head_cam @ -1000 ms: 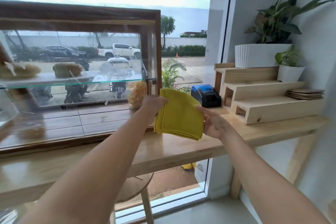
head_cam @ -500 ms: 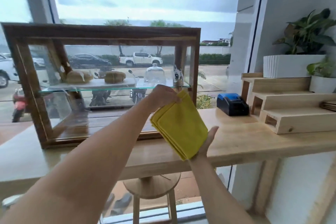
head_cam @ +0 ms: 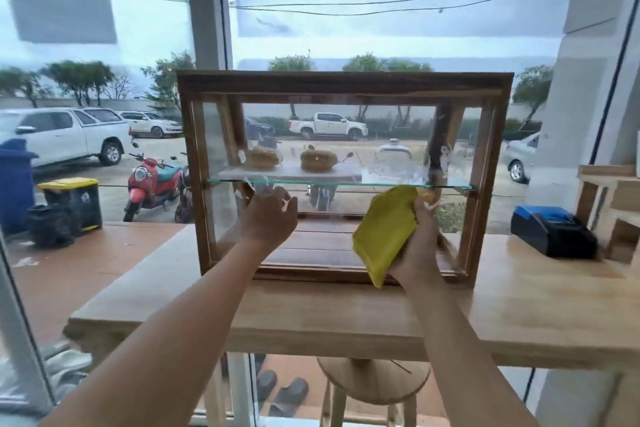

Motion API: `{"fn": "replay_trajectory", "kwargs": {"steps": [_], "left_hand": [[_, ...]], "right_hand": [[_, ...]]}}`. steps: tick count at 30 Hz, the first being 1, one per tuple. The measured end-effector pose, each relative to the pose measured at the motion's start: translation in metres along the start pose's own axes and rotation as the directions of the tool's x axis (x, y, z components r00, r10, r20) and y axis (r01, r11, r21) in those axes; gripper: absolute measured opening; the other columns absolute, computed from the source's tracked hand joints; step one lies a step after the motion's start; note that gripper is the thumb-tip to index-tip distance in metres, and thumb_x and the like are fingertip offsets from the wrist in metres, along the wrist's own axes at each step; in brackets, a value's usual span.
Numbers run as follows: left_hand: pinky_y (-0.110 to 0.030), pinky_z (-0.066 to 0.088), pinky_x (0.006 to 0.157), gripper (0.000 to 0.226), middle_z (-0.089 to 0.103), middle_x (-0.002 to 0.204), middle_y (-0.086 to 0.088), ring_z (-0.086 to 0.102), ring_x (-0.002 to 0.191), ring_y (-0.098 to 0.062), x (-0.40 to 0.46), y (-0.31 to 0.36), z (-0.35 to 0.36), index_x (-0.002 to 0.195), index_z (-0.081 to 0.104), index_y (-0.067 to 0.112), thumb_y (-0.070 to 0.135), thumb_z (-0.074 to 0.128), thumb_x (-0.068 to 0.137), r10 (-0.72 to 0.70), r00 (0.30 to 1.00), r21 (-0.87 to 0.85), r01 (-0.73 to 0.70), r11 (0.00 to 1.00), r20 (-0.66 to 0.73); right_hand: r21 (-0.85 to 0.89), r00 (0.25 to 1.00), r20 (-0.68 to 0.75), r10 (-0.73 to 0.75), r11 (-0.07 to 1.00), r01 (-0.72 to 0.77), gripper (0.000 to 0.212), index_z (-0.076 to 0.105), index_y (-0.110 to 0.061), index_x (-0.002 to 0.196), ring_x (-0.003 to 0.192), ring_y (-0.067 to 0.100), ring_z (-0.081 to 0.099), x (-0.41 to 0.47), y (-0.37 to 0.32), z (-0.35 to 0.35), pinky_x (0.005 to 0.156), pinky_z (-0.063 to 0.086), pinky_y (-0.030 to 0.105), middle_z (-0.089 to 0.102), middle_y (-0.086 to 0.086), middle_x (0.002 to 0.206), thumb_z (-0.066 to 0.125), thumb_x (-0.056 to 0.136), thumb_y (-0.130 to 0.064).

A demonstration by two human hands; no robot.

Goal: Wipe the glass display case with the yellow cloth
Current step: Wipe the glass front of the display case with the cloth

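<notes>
The glass display case point(head_cam: 346, 83) has a dark wooden frame and stands on the light wooden counter point(head_cam: 519, 305) straight ahead. Its glass shelf carries two pastries point(head_cam: 318, 160) and a clear jar. My right hand point(head_cam: 420, 246) grips the folded yellow cloth point(head_cam: 384, 232) in front of the case's lower right glass. My left hand point(head_cam: 268, 215) is raised before the lower left of the front glass, fingers loosely curled, holding nothing. Whether either hand touches the glass is unclear.
A black and blue box-shaped device point(head_cam: 554, 230) sits on the counter right of the case, beside stepped wooden shelves point(head_cam: 609, 198). A round wooden stool point(head_cam: 374, 381) stands under the counter. Behind the case is a large window facing a street.
The view has swung left and centred on the case. My left hand let go of the cloth and moved left. My right hand now holds the cloth alone, raised toward the glass.
</notes>
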State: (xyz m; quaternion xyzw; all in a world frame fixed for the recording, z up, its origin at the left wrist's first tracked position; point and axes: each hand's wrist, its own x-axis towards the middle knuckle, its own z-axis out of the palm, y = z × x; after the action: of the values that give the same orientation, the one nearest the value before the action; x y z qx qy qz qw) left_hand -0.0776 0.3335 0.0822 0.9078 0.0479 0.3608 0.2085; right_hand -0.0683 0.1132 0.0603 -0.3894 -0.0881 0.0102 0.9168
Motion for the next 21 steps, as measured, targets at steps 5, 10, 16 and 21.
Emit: {"fn": "replay_trajectory", "kwargs": {"steps": [5,10,16,21], "left_hand": [[-0.049,0.053,0.085,0.049,0.057,0.119,-0.029,0.059,0.106,-0.044,0.001,-0.110,-0.037,0.121,0.055,-0.003,0.026,0.038,0.086,0.104,0.989,0.345,-0.061,0.937,-0.108],[-0.046,0.029,0.114,0.064,0.035,0.152,-0.018,0.033,0.139,-0.033,0.026,-0.174,-0.057,0.146,0.032,0.002,0.033,0.033,0.091,0.252,0.965,0.502,-0.181,0.845,-0.076],[-0.045,0.017,0.118,0.060,0.021,0.158,-0.006,0.015,0.147,-0.023,0.058,-0.181,-0.056,0.149,0.029,0.010,0.033,0.035,0.094,0.510,0.856,0.616,-0.359,0.701,-0.081],[-0.051,0.022,0.115,0.058,0.032,0.155,-0.008,0.029,0.143,-0.027,0.083,-0.185,-0.060,0.145,0.040,0.010,0.034,0.039,0.093,0.556,0.831,0.683,-0.400,0.610,-0.011]], "right_hand": [[-0.367,0.953,0.035,-0.301,0.883,0.292,0.085,0.049,-0.013,0.126,0.067,0.011,0.045,0.031,0.024,0.064,0.057,0.033,0.018,0.047,-0.006,0.075,0.032,0.080,-0.082],[-0.621,0.772,0.186,-0.608,0.536,0.572,0.058,0.029,0.001,0.144,0.118,0.034,0.050,0.055,0.032,0.118,0.083,0.040,0.033,0.049,0.025,0.131,0.027,0.104,-0.041],[-0.839,0.502,0.519,-0.692,-0.297,0.457,0.062,0.026,-0.009,0.150,0.145,0.039,0.016,0.111,0.054,0.122,0.113,0.009,0.064,0.025,0.022,0.156,0.011,0.102,-0.045],[-0.834,0.476,0.551,-0.685,-0.443,0.329,0.063,0.024,-0.009,0.151,0.146,0.034,0.013,0.135,0.061,0.119,0.111,0.009,0.069,0.022,0.017,0.158,0.020,0.100,-0.045]]}}
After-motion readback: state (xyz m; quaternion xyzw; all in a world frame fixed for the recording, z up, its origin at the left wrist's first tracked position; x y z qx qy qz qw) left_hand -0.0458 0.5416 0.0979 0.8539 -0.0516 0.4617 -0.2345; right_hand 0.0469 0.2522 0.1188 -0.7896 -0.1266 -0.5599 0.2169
